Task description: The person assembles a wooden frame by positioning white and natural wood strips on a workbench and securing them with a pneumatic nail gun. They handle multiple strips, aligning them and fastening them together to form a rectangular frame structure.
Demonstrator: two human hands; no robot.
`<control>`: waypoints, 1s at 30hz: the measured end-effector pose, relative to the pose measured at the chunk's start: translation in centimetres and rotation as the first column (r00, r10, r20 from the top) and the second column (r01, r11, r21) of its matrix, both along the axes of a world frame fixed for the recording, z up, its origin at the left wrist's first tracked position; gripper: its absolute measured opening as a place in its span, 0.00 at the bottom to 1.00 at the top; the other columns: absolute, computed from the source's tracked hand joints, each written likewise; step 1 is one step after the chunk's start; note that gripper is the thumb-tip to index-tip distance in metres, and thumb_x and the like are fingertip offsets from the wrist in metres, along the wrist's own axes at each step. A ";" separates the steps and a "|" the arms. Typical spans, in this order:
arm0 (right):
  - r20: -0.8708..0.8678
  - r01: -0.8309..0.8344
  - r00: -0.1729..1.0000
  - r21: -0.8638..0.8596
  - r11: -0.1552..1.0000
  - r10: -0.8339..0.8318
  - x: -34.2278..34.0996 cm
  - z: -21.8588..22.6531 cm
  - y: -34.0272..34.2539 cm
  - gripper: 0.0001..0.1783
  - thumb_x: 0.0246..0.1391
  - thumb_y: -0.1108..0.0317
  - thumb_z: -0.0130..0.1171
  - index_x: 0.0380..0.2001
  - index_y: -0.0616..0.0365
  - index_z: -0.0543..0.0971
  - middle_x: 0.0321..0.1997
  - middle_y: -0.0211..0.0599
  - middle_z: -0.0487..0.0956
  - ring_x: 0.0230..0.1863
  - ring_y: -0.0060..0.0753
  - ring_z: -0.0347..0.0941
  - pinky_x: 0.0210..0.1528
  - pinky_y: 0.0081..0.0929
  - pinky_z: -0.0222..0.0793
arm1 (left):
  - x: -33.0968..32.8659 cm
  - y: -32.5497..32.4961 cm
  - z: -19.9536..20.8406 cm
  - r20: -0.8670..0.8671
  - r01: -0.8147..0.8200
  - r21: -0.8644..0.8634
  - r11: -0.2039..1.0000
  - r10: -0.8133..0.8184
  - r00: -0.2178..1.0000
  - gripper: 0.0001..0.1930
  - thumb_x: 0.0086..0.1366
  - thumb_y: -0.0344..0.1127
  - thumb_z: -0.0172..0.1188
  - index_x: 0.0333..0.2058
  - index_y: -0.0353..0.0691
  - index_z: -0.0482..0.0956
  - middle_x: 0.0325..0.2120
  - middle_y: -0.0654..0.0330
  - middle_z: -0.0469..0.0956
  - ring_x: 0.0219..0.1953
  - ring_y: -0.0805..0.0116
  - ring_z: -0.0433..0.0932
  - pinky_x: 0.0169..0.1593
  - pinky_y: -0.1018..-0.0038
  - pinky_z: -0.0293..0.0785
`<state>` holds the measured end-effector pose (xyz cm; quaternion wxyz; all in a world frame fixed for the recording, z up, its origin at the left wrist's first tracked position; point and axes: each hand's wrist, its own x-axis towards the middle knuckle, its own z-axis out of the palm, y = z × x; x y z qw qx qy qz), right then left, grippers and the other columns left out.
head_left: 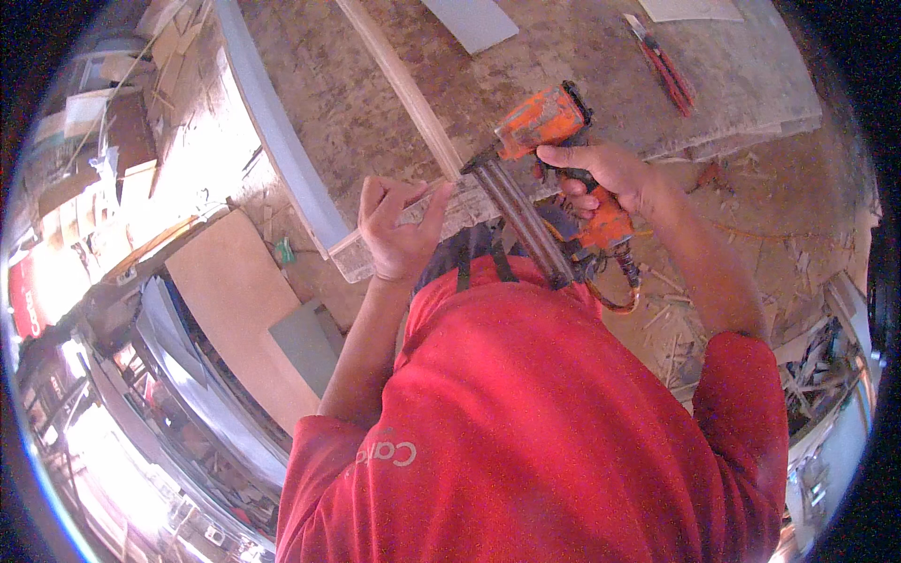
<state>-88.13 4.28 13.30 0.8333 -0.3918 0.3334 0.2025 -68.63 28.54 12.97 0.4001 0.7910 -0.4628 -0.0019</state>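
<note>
My right hand is wrapped round the grip of an orange and black nail gun, whose long dark magazine slants down towards my waist. The gun's nose meets, or nearly meets, the near end of a narrow wooden strip lying on the worn worktable. Just left of that end is my left hand, fingers curled and thumb raised close to the forefinger. Whatever sits between those fingertips is too small to make out.
A long pale board lies along the table's left side. Pliers with red handles rest at the far right, and a grey panel at the back. An air hose hangs from the gun. Brown sheets lean at left; scraps litter the floor.
</note>
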 end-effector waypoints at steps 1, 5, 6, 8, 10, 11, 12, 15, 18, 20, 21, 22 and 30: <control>-0.004 0.006 1.000 -0.001 1.000 -0.006 0.0 -0.1 0.1 0.25 0.63 0.43 0.64 0.43 0.56 0.80 0.16 0.19 0.63 0.14 0.19 0.59 0.20 0.24 0.55 | 0.1 -0.1 0.1 -0.015 0.010 -0.017 1.000 -0.010 1.000 0.09 0.50 0.28 0.77 0.28 0.37 0.84 0.27 0.59 0.75 0.29 0.64 0.76 0.33 0.70 0.73; -0.035 0.009 0.999 -0.006 1.000 -0.009 -0.2 -0.7 0.4 0.25 0.63 0.42 0.64 0.43 0.55 0.81 0.16 0.19 0.63 0.14 0.19 0.60 0.20 0.24 0.56 | 0.2 0.1 0.0 -0.123 0.037 -0.038 0.999 -0.041 0.992 0.04 0.54 0.23 0.69 0.29 0.35 0.83 0.28 0.56 0.74 0.29 0.63 0.76 0.34 0.71 0.74; -0.033 0.012 0.999 -0.011 1.000 -0.012 -0.3 -1.0 0.4 0.25 0.63 0.42 0.64 0.43 0.55 0.80 0.16 0.19 0.63 0.14 0.19 0.60 0.20 0.24 0.57 | 0.2 0.2 0.1 -0.108 0.050 -0.014 0.999 -0.051 0.993 0.03 0.54 0.22 0.68 0.29 0.34 0.83 0.28 0.55 0.74 0.30 0.63 0.76 0.34 0.71 0.74; -0.020 0.017 1.000 -0.026 1.000 -0.017 -0.5 -1.2 0.5 0.25 0.63 0.42 0.64 0.44 0.54 0.80 0.16 0.20 0.64 0.14 0.19 0.60 0.20 0.25 0.58 | 0.4 0.2 0.7 -0.068 0.076 0.030 0.997 -0.073 0.995 0.02 0.56 0.22 0.65 0.30 0.33 0.83 0.29 0.54 0.74 0.31 0.62 0.76 0.35 0.71 0.75; 0.011 0.019 1.000 -0.055 0.998 -0.018 -0.5 -1.1 0.2 0.25 0.62 0.42 0.65 0.44 0.53 0.80 0.16 0.20 0.64 0.14 0.19 0.60 0.21 0.26 0.60 | 0.2 0.3 0.7 -0.118 0.078 0.001 0.997 -0.077 0.990 0.03 0.57 0.22 0.63 0.31 0.32 0.84 0.30 0.53 0.74 0.31 0.62 0.76 0.34 0.72 0.74; 0.031 0.015 0.999 -0.071 0.997 -0.013 -0.4 -0.9 0.0 0.24 0.62 0.42 0.65 0.44 0.53 0.80 0.17 0.20 0.65 0.13 0.19 0.60 0.21 0.26 0.61 | 0.2 0.5 0.7 -0.139 0.074 -0.015 0.997 -0.075 0.987 0.04 0.57 0.23 0.62 0.32 0.32 0.84 0.30 0.53 0.74 0.32 0.62 0.76 0.34 0.73 0.74; 0.000 0.049 0.999 -0.121 0.991 -0.050 -0.5 -0.7 -0.2 0.24 0.62 0.43 0.66 0.44 0.53 0.80 0.17 0.21 0.66 0.13 0.19 0.61 0.21 0.26 0.61 | 0.2 1.3 0.3 -0.136 0.082 0.000 0.997 -0.081 0.987 0.07 0.57 0.24 0.62 0.35 0.31 0.84 0.31 0.52 0.74 0.33 0.61 0.76 0.36 0.71 0.74; 0.008 0.178 0.983 -0.317 0.932 -0.185 -0.4 0.6 -2.4 0.23 0.60 0.44 0.67 0.44 0.52 0.80 0.18 0.22 0.70 0.14 0.20 0.64 0.21 0.27 0.63 | 0.8 2.3 0.8 -0.069 0.059 0.017 0.998 -0.058 0.996 0.14 0.57 0.27 0.63 0.43 0.31 0.84 0.36 0.50 0.76 0.37 0.57 0.76 0.43 0.66 0.75; 0.144 0.368 0.929 -0.451 0.813 -0.341 -1.0 1.1 -4.6 0.22 0.59 0.46 0.69 0.44 0.50 0.80 0.20 0.24 0.74 0.15 0.21 0.68 0.21 0.28 0.66 | -0.3 3.9 3.5 0.022 -0.071 -0.010 0.997 0.071 0.997 0.23 0.57 0.31 0.64 0.52 0.32 0.81 0.41 0.46 0.77 0.45 0.52 0.75 0.53 0.60 0.72; 0.208 0.453 0.891 -0.438 0.776 -0.403 -1.7 -0.1 -5.9 0.21 0.58 0.47 0.70 0.44 0.49 0.79 0.21 0.26 0.75 0.17 0.23 0.71 0.21 0.29 0.68 | -1.0 6.8 3.2 -0.021 -0.223 -0.039 0.974 0.222 0.975 0.24 0.58 0.36 0.65 0.54 0.34 0.81 0.45 0.47 0.79 0.51 0.51 0.76 0.62 0.56 0.67; 0.246 0.490 0.872 -0.426 0.761 -0.424 -2.0 -0.5 -6.5 0.21 0.58 0.48 0.71 0.44 0.49 0.79 0.22 0.27 0.76 0.18 0.24 0.72 0.21 0.29 0.68 | -1.5 8.1 3.5 -0.080 -0.306 -0.042 0.951 0.302 0.950 0.22 0.60 0.40 0.65 0.52 0.37 0.82 0.48 0.49 0.82 0.54 0.51 0.76 0.67 0.54 0.65; 0.288 0.514 0.857 -0.400 0.759 -0.428 -2.2 -0.7 -6.6 0.21 0.58 0.49 0.71 0.44 0.49 0.77 0.24 0.28 0.76 0.19 0.26 0.73 0.22 0.30 0.70 | -2.1 9.9 3.1 -0.030 -0.401 0.007 0.916 0.401 0.916 0.22 0.60 0.40 0.66 0.52 0.37 0.82 0.48 0.50 0.81 0.55 0.51 0.76 0.66 0.55 0.66; 0.103 0.670 0.740 -0.035 0.741 -0.664 -3.4 -2.0 -5.0 0.16 0.53 0.63 0.60 0.43 0.54 0.71 0.30 0.37 0.77 0.30 0.36 0.76 0.35 0.45 0.76 | -2.7 25.3 -5.9 -0.096 -0.714 0.056 0.698 0.716 0.692 0.18 0.59 0.29 0.66 0.49 0.34 0.83 0.38 0.54 0.78 0.46 0.55 0.75 0.52 0.63 0.73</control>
